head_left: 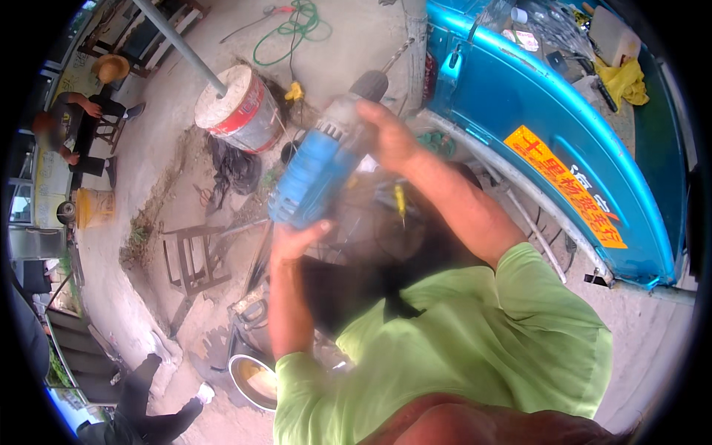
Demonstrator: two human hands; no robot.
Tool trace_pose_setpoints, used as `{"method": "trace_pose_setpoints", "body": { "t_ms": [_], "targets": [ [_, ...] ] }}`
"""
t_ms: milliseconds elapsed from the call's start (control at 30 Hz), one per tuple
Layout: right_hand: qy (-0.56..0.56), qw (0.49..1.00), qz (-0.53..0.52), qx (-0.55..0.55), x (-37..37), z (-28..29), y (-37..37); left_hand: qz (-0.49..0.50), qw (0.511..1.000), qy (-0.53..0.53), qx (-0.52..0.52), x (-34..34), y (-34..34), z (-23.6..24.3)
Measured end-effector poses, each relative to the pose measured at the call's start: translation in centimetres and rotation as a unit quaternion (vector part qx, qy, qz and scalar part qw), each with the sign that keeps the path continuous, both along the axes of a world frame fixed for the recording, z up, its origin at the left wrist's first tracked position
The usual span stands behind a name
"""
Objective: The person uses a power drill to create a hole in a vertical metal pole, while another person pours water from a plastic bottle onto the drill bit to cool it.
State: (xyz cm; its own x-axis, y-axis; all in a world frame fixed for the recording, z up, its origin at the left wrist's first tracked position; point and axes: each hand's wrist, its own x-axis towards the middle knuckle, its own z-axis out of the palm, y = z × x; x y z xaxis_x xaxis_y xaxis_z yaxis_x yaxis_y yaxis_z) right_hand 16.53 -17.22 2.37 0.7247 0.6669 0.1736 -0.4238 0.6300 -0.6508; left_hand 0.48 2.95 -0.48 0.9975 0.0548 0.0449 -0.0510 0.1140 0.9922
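A blue and grey power drill [315, 172] is held up in front of me, tilted toward the far right, a little blurred by motion. Its black chuck [370, 86] carries a long drill bit [398, 55] that points at the truck's corner. My left hand [295, 239] is closed on the rear end of the drill, the thumb sticking out along it. Around the grey front housing, just behind the chuck, my right hand [387, 135] is wrapped; part of its fingers is hidden. Below the drill lies a yellow-handled screwdriver [400, 200].
A turquoise truck panel [549, 141] borders the right. A concrete-filled bucket [248, 122] with a pole stands ahead. Green hose [293, 33] lies beyond. To the left are a small metal stool frame [194, 259], a bowl [237, 386] and a seated person [85, 122].
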Motion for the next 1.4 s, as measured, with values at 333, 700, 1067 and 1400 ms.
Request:
{"method": "trace_pose_setpoints", "body": {
  "t_ms": [333,700,1067,1400],
  "targets": [
    [-0.094,0.987,0.050,-0.119,-6.2,-5.2,-0.2,-0.008,0.997,0.043,-0.056,-0.5,-0.6,1.3],
    [-0.233,0.908,-0.166,-0.307,-6.7,-4.6,1.9,0.026,0.997,0.071,-0.028,-1.3,-1.0,1.7],
    [-0.465,0.733,-0.263,-0.420,2.5,12.5,-14.1,0.009,0.997,0.024,0.069,-0.2,-0.7,1.2],
    [-0.428,0.414,-0.401,-0.696,18.6,11.3,-21.2,0.002,0.991,0.018,0.130,0.3,0.2,-1.2]
  ]
}}
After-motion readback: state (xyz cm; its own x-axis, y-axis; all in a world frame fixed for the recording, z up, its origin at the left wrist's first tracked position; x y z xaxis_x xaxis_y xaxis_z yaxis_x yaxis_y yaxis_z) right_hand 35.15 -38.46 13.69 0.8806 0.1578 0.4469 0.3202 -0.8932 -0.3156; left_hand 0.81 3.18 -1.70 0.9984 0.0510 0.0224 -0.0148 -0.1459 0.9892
